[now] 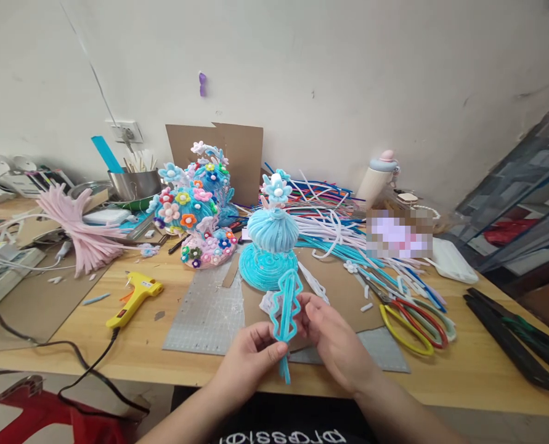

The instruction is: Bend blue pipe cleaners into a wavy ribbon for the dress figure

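Showing one turquoise pipe cleaner [285, 308], fuzzy, bent into a wavy upright loop with a straight tail. Left hand [249, 357] fingers pinch its lower stem; right hand [332, 336] fingers grip its right edge, above the near bench [463, 370] edge.

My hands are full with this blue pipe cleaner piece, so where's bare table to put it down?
Bare wood lies right of the yellow glue gun, before the grey cutting mat, and along the front edge below the scissors. It is crowded behind, around the blue dome and loose pipe cleaners.
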### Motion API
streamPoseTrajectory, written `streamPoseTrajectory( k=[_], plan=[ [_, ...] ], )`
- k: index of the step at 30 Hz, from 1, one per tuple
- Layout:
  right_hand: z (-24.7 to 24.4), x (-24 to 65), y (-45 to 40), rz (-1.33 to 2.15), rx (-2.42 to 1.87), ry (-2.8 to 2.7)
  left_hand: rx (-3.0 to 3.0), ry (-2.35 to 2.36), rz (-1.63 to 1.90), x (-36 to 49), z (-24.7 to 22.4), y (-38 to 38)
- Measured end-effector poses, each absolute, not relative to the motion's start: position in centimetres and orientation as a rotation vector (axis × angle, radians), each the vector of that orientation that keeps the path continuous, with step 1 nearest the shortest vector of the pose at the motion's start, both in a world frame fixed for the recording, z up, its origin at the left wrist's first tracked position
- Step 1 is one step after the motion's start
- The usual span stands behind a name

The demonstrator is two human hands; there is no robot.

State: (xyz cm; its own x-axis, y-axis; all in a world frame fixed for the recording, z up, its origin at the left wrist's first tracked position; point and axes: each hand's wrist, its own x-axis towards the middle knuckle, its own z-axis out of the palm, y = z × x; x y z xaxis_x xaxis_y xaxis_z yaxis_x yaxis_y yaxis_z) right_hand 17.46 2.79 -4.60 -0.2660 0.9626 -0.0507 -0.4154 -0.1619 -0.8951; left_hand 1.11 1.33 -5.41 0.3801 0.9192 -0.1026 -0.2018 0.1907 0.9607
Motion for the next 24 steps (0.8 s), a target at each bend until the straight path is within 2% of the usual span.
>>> streamPoseTrajectory(
  k=[6,14,24],
  plan=[
    [-4.2,18.3,3.7,1.504,-1.002,-1.201,1.050,0.925,0.921,1.1,-5.5,1.4],
    [-4.2,17.8,3.3,1.678,-1.012,-1.279,0.927,0.842,0.931,1.7,-4.7,1.5],
    [-5.8,16.2,2.2,1.714,-1.001,-1.017,0.639,0.607,0.887,1.8,-5.2,1.4]
  ],
)
